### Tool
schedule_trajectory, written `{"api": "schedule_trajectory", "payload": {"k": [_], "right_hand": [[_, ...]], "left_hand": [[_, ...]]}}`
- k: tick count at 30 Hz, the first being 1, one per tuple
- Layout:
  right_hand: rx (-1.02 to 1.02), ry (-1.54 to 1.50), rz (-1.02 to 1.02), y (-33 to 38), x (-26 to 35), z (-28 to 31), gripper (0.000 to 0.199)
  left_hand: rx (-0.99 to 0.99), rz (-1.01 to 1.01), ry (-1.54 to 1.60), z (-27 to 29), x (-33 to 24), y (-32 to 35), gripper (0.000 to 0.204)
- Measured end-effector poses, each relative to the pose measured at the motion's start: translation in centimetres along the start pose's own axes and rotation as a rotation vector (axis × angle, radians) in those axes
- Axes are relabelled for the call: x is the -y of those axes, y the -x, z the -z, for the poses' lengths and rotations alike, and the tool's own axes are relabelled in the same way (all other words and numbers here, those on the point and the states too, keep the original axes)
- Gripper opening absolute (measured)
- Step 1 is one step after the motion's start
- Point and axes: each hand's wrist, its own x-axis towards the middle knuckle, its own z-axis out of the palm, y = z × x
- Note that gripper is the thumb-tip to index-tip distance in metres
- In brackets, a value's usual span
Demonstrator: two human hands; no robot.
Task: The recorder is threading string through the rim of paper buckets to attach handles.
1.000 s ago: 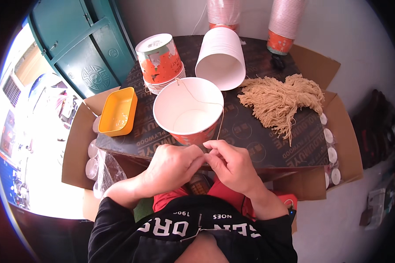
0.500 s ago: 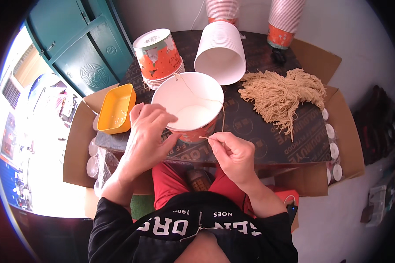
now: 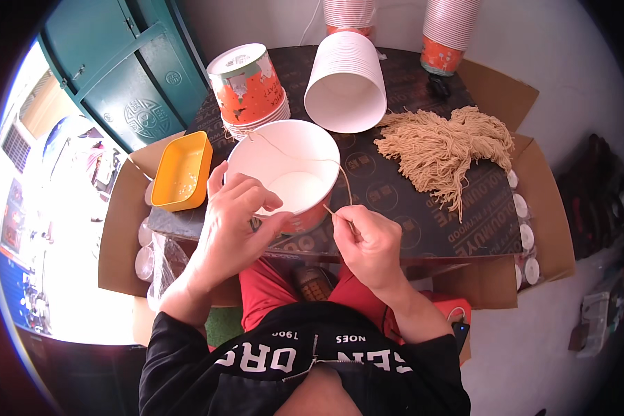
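A white-lined paper bucket with an orange outside stands at the table's near edge, its mouth facing up toward me. A thin tan string runs from its far left rim across the mouth and over the right rim. My right hand is closed in a pinch on that string, a short end poking out toward the bucket. At the bucket's near left rim, my left hand has its fingers curved and apart from the thumb. Whether its fingertips touch the rim, I cannot tell.
A yellow tray lies left, a bundle of tan strings right. Behind stand an upside-down orange bucket stack and a white stack on its side. Open cardboard boxes flank the dark table. Tall bucket stacks stand farther back.
The bucket has shifted left and slightly toward me. My right hand's string end has swung upward, and the string now bows over the right rim. My left hand stays near the rim.
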Motion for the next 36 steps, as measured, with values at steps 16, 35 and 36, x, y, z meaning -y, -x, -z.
{"api": "schedule_trajectory", "payload": {"k": [16, 35, 36], "right_hand": [[0.02, 0.072, 0.068, -1.3, -0.2, -0.7, 0.014], [0.17, 0.206, 0.037, -1.6, 0.3, 1.5, 0.009], [0.171, 0.183, 0.04, -1.8, 0.3, 1.4, 0.009]], "left_hand": [[0.216, -0.089, 0.139, 0.1, 1.5, -3.1, 0.023], [0.34, 0.19, 0.501, -0.7, 0.6, -4.5, 0.01], [0.34, 0.189, 0.502, -0.8, 0.5, -4.6, 0.01]]}}
